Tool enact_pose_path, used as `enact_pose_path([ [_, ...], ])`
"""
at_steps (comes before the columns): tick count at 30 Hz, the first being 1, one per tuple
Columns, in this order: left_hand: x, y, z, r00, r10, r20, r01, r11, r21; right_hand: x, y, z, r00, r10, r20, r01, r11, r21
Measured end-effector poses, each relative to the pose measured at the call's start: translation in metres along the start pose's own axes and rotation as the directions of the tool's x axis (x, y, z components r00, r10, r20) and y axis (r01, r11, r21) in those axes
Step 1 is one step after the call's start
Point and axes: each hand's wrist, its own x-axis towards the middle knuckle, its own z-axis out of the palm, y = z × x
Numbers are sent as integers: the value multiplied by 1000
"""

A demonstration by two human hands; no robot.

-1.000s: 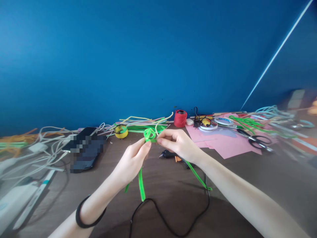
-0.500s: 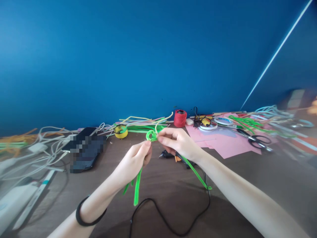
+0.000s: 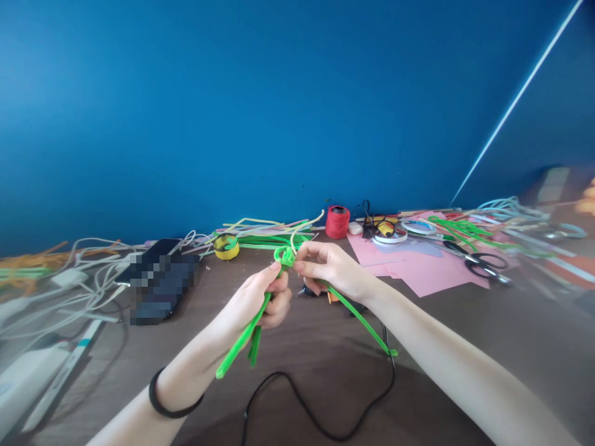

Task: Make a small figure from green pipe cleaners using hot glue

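Between my hands, above the table, are bright green pipe cleaners (image 3: 284,255) bent into a small loop at the top. My left hand (image 3: 264,300) is closed around them just below the loop, and green ends hang down under it. My right hand (image 3: 325,269) pinches the loop's right side, its fingers closed; a long green strand runs from beneath it down to the right. A pale yellow pipe cleaner shows behind the right fingertips, and I cannot tell whether they touch it. The fingertips hide part of the loop.
A black cable (image 3: 320,427) curves over the brown table (image 3: 204,347), leading to a partly hidden black tool. Red twine (image 3: 337,222), a yellow tape roll (image 3: 226,246) and pink paper (image 3: 432,272) stand behind. Scissors (image 3: 481,263) lie right; phones (image 3: 162,291) and white cables lie left.
My left hand has turned and its fingers now show curled round the green stems. The loop has tilted flatter, and the hanging green ends have swung left. My right hand has barely moved.
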Motion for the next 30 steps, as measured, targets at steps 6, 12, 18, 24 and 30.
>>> enact_pose_path([
  [6,1,2,2,997,-58,57,63,994,-92,2,4,3,988,85,125,-111,970,217],
  [12,3,-2,-1,985,-45,167,80,974,-210,4,9,5,990,2,143,-38,968,248],
  [18,2,-2,-2,969,-20,248,90,956,-277,2,5,7,998,-31,58,20,985,174],
  [24,3,2,-6,967,-69,244,109,981,-158,1,-1,10,998,-55,-7,56,989,140],
  [30,-3,8,-5,996,10,-89,9,978,210,0,-2,9,997,-72,-37,74,994,75],
])
